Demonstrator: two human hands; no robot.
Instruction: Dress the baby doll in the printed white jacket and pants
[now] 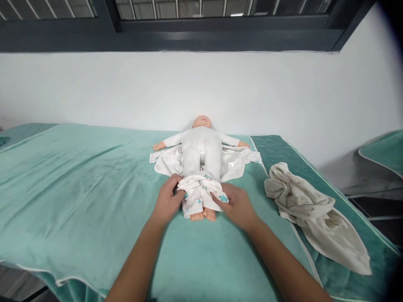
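A baby doll (203, 147) with a white cloth body lies on its back, head toward the wall and arms spread. Small white baby trousers (201, 193) with a teal print sit around its lower legs, and the bare feet stick out below the cuffs. My left hand (170, 197) pinches the waistband at its left side. At the right side, my right hand (234, 205) grips the waistband, thumb on top of the fabric. An opened white baby top (234, 162) is spread out beneath the doll's torso, its sleeves out to both sides.
A crumpled cream cloth garment (315, 214) lies to the right of the doll. Green velvety sheets (78, 201) cover the bed, with a loose wavy edge at the front left. A white wall (126, 92) stands behind, under a dark barred window frame (220, 40).
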